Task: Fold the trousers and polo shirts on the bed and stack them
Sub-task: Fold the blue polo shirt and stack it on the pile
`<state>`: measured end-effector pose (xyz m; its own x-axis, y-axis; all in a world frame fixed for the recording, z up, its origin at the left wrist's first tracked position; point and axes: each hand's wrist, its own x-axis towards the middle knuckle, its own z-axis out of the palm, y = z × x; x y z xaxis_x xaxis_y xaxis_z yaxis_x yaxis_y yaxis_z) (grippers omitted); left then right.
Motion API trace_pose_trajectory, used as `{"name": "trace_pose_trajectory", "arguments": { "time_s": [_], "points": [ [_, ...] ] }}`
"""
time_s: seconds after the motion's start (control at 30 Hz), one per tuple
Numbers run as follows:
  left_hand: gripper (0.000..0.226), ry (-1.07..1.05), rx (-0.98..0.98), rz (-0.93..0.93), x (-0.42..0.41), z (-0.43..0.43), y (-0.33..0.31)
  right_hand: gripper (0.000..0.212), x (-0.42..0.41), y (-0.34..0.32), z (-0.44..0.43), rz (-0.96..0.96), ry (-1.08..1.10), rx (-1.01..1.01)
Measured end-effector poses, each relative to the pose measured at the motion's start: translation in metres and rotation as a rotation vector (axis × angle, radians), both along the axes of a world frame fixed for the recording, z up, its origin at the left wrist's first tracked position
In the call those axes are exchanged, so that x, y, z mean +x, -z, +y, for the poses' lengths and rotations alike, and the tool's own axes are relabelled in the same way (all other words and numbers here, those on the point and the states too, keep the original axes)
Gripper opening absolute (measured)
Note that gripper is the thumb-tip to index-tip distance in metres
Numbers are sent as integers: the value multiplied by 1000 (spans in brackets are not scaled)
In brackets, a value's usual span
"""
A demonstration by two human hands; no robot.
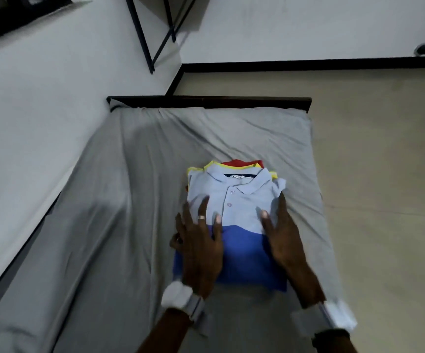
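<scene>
Stack sits mid-bed, a bit toward the right edge, on the grey sheet [135, 174]. Top item is a folded polo shirt [234, 200], pale blue over the chest w/ a darker blue lower half, collar and buttons facing up, placket roughly centred. Under it, edges of other folded garments peek out at the far end: a yellow-trimmed one [201, 166] and a red one [242, 163]. Can't tell how many pieces are in the pile, or whether trousers are among them (lower layers are hidden).

Left hand [201, 240] lies flat on the left side of the polo, fingers spread, palm down, thumb out over the shirt's edge. Right hand [280, 233] is on the right side, fingers together and extended along the shirt's right edge, thumb resting on the fabric. Neither is pinching anything; both look to be pressing or smoothing the top layer. Each wrist has a pale band on it.

Progress, as a judgement: nearly done, maybe fully. No loose unfolded clothes show anywhere else on the sheet, so this polo is likely the last or one of the last pieces. What's left seems to be squaring it up: the right sleeve corner [281, 184] sticks out a little past the fold, and the pile beneath sits slightly offset to the far side. The near end of the bed is out of frame, so more items there can't be ruled out.
</scene>
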<state>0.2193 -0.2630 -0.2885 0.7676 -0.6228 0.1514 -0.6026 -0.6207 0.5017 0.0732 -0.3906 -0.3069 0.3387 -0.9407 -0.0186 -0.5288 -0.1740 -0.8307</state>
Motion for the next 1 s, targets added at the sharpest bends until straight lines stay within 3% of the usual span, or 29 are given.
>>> {"name": "trace_pose_trajectory", "arguments": {
  "time_s": [0.07,0.2,0.27,0.33,0.57,1.0],
  "points": [
    [71,49,97,74,-10,51,8,60,-28,9,36,-14,62,21],
    [140,48,560,278,-39,171,32,64,-96,31,133,416,-115,-95],
    [161,91,573,332,-35,176,39,70,-105,31,156,521,-208,-200],
    [171,37,613,428,-34,170,32,72,-101,17,154,571,-252,-129],
    [168,-125,698,424,-51,152,31,78,-97,10,158,663,-280,-43],
    [167,-160,621,325,-56,159,38,72,-98,28,158,792,-283,-120]
  ]
}}
